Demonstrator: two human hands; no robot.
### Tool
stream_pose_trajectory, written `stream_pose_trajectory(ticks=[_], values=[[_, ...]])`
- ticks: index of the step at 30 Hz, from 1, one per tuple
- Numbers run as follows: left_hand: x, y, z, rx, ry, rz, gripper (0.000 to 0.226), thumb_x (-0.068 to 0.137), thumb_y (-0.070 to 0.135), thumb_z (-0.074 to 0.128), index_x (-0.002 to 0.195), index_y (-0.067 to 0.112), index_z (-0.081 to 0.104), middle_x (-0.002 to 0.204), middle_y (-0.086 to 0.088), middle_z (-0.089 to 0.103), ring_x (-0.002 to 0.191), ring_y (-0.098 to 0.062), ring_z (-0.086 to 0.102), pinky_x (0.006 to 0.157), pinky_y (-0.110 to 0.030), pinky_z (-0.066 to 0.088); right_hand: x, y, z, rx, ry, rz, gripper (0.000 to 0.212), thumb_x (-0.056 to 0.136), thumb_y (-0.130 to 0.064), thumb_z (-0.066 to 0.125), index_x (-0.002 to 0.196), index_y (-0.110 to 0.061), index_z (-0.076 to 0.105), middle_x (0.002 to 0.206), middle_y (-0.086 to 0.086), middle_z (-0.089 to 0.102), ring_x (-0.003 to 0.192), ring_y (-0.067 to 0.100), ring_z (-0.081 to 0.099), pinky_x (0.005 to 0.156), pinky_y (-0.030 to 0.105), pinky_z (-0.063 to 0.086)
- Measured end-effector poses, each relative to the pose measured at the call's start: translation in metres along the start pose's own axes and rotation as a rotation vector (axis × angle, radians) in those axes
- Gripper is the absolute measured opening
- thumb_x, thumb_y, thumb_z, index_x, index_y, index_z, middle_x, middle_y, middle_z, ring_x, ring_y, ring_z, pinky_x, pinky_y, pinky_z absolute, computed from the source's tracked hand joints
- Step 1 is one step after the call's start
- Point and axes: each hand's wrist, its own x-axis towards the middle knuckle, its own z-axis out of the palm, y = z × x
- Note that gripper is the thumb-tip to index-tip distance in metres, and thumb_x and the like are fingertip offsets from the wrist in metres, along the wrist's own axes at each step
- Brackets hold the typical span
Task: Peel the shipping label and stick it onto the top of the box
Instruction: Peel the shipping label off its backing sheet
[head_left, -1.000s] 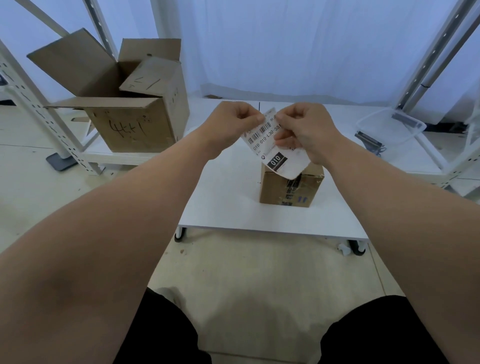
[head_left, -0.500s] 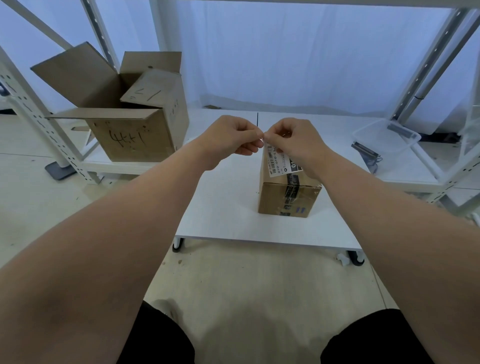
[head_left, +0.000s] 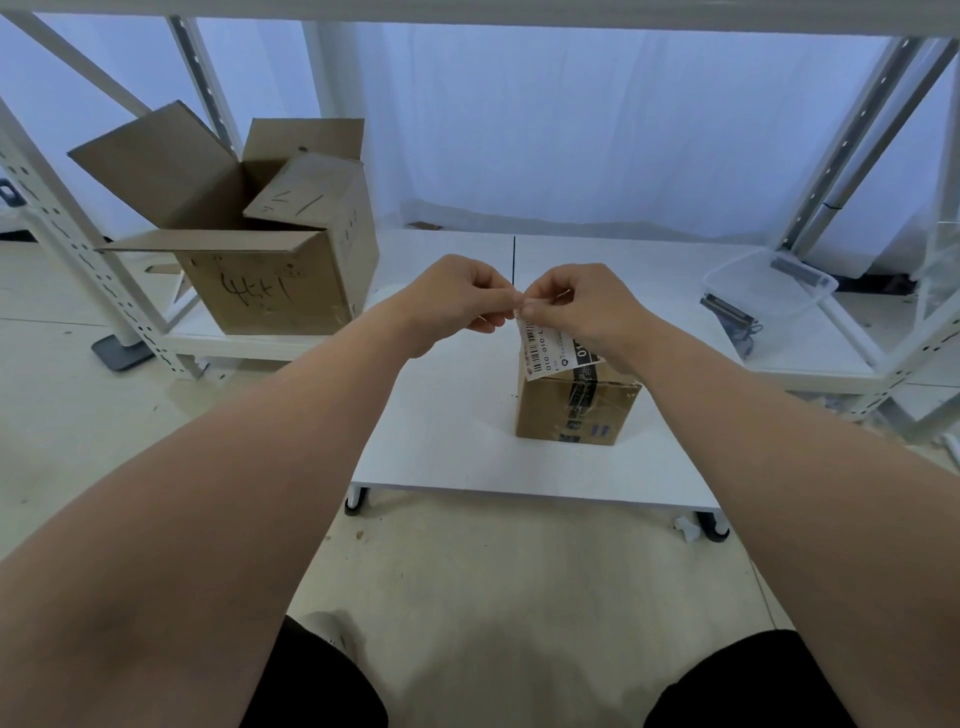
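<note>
A small taped cardboard box (head_left: 574, 410) stands on a low white table (head_left: 441, 431). Above its top hangs a white shipping label (head_left: 543, 348) with a barcode and "010" printed on it. My right hand (head_left: 582, 306) pinches the label's upper edge, and my left hand (head_left: 457, 299) pinches the same top corner from the left, fingertips touching. The label's lower part hangs over the box's top left edge; whether it touches the box I cannot tell. My right hand hides the label's right side.
A large open cardboard box (head_left: 270, 249) with handwriting sits on a low white shelf at the left. A clear plastic tub (head_left: 769, 283) and dark clips (head_left: 727, 317) lie on the shelf at the right. White rack uprights stand on both sides.
The label was held up flat in front of the box; both hands have brought it down so it hangs close over the box top, pinched at its upper corner.
</note>
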Motion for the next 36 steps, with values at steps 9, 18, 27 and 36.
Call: stream_pose_trajectory(ticks=[9,18,27,36], values=[[-0.0016,-0.0052,-0.0031,-0.094,-0.112,-0.028,0.009,0.091,0.011,0.059,0.085,0.007,0.064,0.080,-0.003,0.064,0.073,-0.010,0.061,0.074,-0.019,0.055,0.0014,0.0052,-0.0023,-0.025,-0.013,-0.031,0.007,0.088,-0.018,0.064,0.086,-0.013,0.069,0.078,-0.003,0.066,0.077,0.013,0.061,0.074,0.029,0.050],[-0.0002,-0.0080,-0.0026,-0.112,-0.130,-0.029,0.013,0.094,0.013,0.055,0.083,0.009,0.062,0.079,-0.002,0.063,0.074,-0.010,0.059,0.072,-0.017,0.054,0.0010,0.0056,-0.0030,-0.016,-0.035,-0.038,0.007,0.086,-0.021,0.068,0.080,-0.017,0.068,0.079,-0.001,0.067,0.078,0.015,0.062,0.077,0.033,0.051],[-0.0005,-0.0068,-0.0029,-0.101,-0.114,-0.024,0.012,0.092,0.014,0.058,0.082,0.010,0.063,0.079,-0.002,0.063,0.073,-0.010,0.059,0.073,-0.019,0.053,0.0010,0.0054,-0.0030,-0.015,-0.030,-0.045,0.008,0.086,-0.020,0.068,0.078,-0.018,0.066,0.075,-0.003,0.064,0.074,0.011,0.059,0.075,0.029,0.049],[-0.0014,-0.0050,-0.0030,-0.074,-0.072,-0.005,0.009,0.090,0.015,0.061,0.083,0.010,0.065,0.077,-0.001,0.064,0.072,-0.009,0.060,0.075,-0.020,0.054,0.0005,0.0037,-0.0025,-0.003,-0.006,-0.044,0.009,0.086,-0.020,0.067,0.078,-0.018,0.066,0.074,-0.005,0.063,0.071,0.009,0.059,0.070,0.025,0.049]])
